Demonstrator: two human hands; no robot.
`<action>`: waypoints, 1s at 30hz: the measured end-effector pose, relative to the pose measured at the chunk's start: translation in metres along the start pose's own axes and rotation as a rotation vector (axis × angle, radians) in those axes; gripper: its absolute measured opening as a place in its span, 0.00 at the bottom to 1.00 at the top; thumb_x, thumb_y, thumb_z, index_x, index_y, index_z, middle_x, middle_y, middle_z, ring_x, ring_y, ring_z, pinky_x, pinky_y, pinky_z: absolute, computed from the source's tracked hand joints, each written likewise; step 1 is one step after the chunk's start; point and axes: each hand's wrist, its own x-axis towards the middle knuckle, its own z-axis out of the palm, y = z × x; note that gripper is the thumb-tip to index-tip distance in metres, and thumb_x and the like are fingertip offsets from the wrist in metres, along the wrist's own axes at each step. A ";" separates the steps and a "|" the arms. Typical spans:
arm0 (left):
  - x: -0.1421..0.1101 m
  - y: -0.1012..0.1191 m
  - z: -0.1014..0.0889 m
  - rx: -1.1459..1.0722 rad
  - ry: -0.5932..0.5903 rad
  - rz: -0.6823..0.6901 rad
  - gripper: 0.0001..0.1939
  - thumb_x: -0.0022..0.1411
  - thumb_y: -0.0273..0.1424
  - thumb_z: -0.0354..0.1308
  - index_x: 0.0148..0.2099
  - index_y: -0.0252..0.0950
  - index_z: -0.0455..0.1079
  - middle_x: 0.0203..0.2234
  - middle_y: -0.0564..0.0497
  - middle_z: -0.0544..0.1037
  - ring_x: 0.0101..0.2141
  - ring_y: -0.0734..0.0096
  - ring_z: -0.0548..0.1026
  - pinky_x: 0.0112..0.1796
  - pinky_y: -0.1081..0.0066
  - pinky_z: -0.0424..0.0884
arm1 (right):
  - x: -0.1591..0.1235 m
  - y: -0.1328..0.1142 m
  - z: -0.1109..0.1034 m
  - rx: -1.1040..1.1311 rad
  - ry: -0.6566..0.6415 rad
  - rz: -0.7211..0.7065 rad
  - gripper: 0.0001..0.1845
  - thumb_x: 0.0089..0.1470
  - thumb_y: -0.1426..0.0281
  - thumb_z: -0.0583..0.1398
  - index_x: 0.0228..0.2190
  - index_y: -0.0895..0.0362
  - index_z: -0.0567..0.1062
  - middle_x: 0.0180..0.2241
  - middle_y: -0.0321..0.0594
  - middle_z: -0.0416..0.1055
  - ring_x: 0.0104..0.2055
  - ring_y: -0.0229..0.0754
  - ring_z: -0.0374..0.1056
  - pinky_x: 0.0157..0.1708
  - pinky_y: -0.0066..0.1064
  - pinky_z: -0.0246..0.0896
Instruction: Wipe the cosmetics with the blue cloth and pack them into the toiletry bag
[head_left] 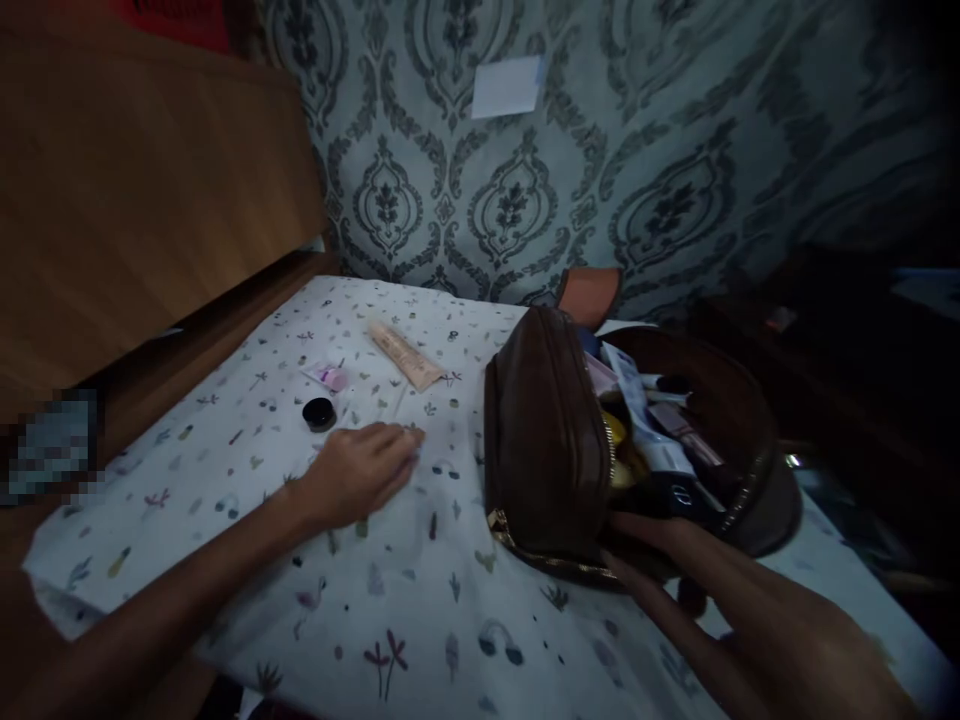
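My left hand (360,472) lies palm down on the patterned white sheet (420,610), fingers together and loosely curled, with nothing visible in them. Just beyond it sit a small black round jar (319,413), a little pink sachet (330,377) and a peach tube (405,356). My right hand (652,535) reaches into the open brown leather pouch (544,440), its fingers hidden inside. The pouch holds several cosmetics, among them a white packet (645,420) and something yellow (619,450).
A wooden headboard (142,190) rises on the left. Patterned grey wallpaper (600,150) with a white note (508,87) stuck on it is behind. An orange object (591,295) lies behind the pouch. Dark clutter sits on the right.
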 end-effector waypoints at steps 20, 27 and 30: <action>0.002 -0.143 0.016 0.095 -0.812 -0.823 0.29 0.61 0.46 0.56 0.61 0.40 0.67 0.54 0.41 0.69 0.50 0.54 0.74 0.47 0.66 0.71 | 0.040 -0.082 0.099 0.708 -0.170 0.115 0.10 0.57 0.78 0.57 0.38 0.56 0.75 0.33 0.39 0.74 0.31 0.38 0.71 0.30 0.27 0.68; 0.025 -0.124 0.019 0.142 -0.819 -0.647 0.19 0.61 0.30 0.53 0.53 0.30 0.73 0.53 0.36 0.70 0.49 0.55 0.75 0.48 0.65 0.71 | 0.058 -0.090 0.154 1.131 -0.261 0.545 0.12 0.49 0.68 0.61 0.38 0.55 0.74 0.36 0.40 0.72 0.33 0.40 0.70 0.23 0.26 0.66; 0.030 -0.116 0.023 0.155 -0.862 -0.600 0.19 0.62 0.27 0.53 0.53 0.30 0.73 0.55 0.35 0.69 0.47 0.54 0.76 0.46 0.64 0.72 | 0.057 -0.090 0.165 1.227 -0.214 0.611 0.12 0.45 0.66 0.62 0.35 0.55 0.74 0.33 0.37 0.70 0.32 0.39 0.70 0.21 0.24 0.65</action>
